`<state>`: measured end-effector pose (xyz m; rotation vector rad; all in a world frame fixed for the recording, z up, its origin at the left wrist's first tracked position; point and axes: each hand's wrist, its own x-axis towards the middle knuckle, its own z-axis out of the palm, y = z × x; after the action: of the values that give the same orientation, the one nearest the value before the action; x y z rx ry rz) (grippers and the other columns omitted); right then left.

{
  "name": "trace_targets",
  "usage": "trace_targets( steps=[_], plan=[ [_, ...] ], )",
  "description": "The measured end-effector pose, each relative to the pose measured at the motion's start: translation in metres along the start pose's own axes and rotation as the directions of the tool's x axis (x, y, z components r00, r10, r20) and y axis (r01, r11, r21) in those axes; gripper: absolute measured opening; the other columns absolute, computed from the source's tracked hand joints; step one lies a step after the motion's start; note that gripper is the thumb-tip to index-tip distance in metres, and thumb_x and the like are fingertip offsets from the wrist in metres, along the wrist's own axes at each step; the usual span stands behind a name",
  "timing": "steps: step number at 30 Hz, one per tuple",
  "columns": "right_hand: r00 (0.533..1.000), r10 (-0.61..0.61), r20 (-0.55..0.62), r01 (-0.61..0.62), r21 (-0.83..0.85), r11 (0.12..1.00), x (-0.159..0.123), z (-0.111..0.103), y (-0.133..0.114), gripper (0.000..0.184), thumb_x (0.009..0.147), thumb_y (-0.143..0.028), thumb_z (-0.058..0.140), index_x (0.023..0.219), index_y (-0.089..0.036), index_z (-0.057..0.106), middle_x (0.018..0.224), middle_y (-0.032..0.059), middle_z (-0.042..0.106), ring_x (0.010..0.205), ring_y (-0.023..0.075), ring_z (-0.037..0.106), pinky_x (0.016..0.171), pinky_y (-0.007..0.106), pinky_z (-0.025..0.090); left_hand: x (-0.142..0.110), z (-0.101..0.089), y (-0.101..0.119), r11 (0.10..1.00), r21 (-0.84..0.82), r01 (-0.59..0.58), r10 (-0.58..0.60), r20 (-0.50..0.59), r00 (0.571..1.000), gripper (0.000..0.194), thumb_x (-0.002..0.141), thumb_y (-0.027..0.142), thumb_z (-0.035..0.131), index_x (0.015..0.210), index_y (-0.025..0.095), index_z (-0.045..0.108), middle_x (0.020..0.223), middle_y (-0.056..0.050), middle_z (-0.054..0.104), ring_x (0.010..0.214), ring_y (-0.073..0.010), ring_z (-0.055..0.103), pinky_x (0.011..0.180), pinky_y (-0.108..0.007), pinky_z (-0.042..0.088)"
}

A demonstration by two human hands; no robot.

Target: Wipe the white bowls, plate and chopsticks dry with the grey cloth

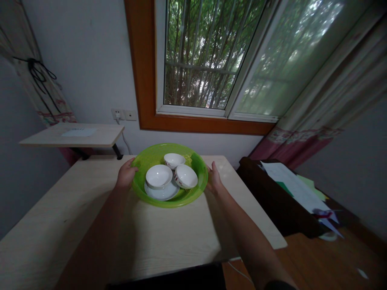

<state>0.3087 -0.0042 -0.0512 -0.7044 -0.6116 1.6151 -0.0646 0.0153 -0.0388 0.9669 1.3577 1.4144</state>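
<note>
A round green plastic basin (142, 161) is at the far part of the table, held between both my hands. My left hand (126, 174) grips its left rim, the thumb over the edge. On the opposite side, my right hand (213, 178) holds the rim, with its thumb raised and some fingers hidden behind the basin. Inside are three white bowls: one at the back (174, 159), one on the right (186, 177) tilted a little, and one on the left (159, 176) resting on a white plate (163, 194). Whether the basin touches the table I cannot tell.
The pale wooden table (169, 233) spreads under my arms. A raised shelf (78, 139) with a paper on it stands at the back left. A window (208, 56) is behind. Right of the table, a dark brown surface (272, 201) carries papers (296, 185).
</note>
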Motion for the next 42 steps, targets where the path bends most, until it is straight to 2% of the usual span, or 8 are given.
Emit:
trace_targets(
  steps=[6,11,15,21,25,30,37,42],
  plan=[
    [0.997,-0.054,-0.046,0.056,0.052,0.997,-0.035,-0.01,0.026,0.052,0.096,-0.068,0.05,0.117,-0.027,0.071,0.115,0.0074,0.079,0.122,0.0312,0.069,0.101,0.051,0.058,0.003,-0.001,-0.003,1.0,0.026,-0.01,0.011,-0.048,0.999,0.058,0.068,0.007,0.064,0.125,0.015,0.069,0.101,-0.007,0.079,0.09,-0.0256,0.074,0.07,-0.03,0.058],
    [0.995,-0.055,-0.085,0.06,0.051,0.997,-0.061,-0.027,0.044,0.044,0.1,-0.06,0.049,0.119,-0.028,0.072,0.117,0.006,0.078,0.115,0.0271,0.072,0.089,0.045,0.064,0.006,-0.003,-0.006,1.0,0.02,0.0,0.001,-0.012,1.0,0.063,0.063,0.004,0.06,0.124,0.016,0.07,0.107,-0.008,0.078,0.085,-0.0217,0.074,0.068,-0.027,0.057],
    [0.993,-0.067,-0.097,0.072,0.05,0.996,-0.053,-0.026,0.043,0.043,0.1,-0.059,0.048,0.117,-0.028,0.072,0.112,0.0055,0.079,0.112,0.0263,0.073,0.092,0.044,0.063,0.006,-0.004,-0.004,1.0,0.029,-0.001,0.001,0.01,1.0,0.065,0.062,0.004,0.061,0.125,0.017,0.069,0.109,-0.008,0.078,0.084,-0.0212,0.074,0.068,-0.027,0.057],
    [0.998,-0.033,-0.047,0.036,0.057,0.998,-0.015,-0.007,0.025,0.055,0.096,-0.069,0.045,0.121,-0.028,0.07,0.113,0.0061,0.08,0.121,0.031,0.069,0.103,0.054,0.056,0.0,-0.001,0.004,1.0,-0.009,-0.003,0.003,0.055,0.998,0.06,0.064,0.006,0.064,0.123,0.016,0.07,0.1,-0.007,0.078,0.081,-0.0216,0.074,0.07,-0.029,0.058],
    [1.0,-0.019,-0.001,0.019,0.026,0.999,-0.003,0.0,0.02,0.059,0.093,-0.074,0.046,0.12,-0.028,0.071,0.114,0.0071,0.079,0.123,0.0341,0.068,0.105,0.056,0.054,-0.002,0.002,0.004,1.0,-0.006,0.001,-0.001,0.007,1.0,0.053,0.069,0.009,0.067,0.122,0.016,0.071,0.097,-0.007,0.078,0.087,-0.025,0.074,0.073,-0.033,0.059],
    [0.998,-0.068,-0.016,0.069,0.058,0.996,-0.02,-0.001,0.034,0.056,0.094,-0.071,0.049,0.124,-0.028,0.07,0.12,0.0063,0.078,0.125,0.0319,0.067,0.106,0.054,0.054,0.001,0.001,-0.003,1.0,-0.005,-0.006,0.006,-0.057,0.998,0.058,0.07,0.006,0.067,0.127,0.017,0.068,0.103,-0.007,0.078,0.089,-0.0234,0.074,0.076,-0.033,0.059],
    [0.983,-0.055,-0.173,0.083,0.159,0.984,-0.061,-0.021,0.058,0.044,0.104,-0.055,0.042,0.121,-0.027,0.072,0.124,0.0049,0.076,0.117,0.0227,0.071,0.095,0.039,0.061,0.002,0.0,0.0,0.999,-0.041,0.002,-0.002,0.003,1.0,0.065,0.063,0.001,0.059,0.126,0.015,0.068,0.101,-0.007,0.079,0.081,-0.0193,0.074,0.066,-0.025,0.057],
    [0.984,-0.058,-0.168,0.09,0.195,0.977,-0.055,-0.014,0.049,0.048,0.106,-0.053,0.037,0.116,-0.024,0.074,0.113,0.0069,0.08,0.111,0.023,0.074,0.097,0.039,0.06,0.005,-0.001,-0.002,0.999,-0.046,0.014,-0.012,0.024,1.0,0.065,0.063,0.001,0.059,0.126,0.015,0.068,0.101,-0.007,0.078,0.076,-0.0188,0.073,0.065,-0.026,0.057]
  ],
)
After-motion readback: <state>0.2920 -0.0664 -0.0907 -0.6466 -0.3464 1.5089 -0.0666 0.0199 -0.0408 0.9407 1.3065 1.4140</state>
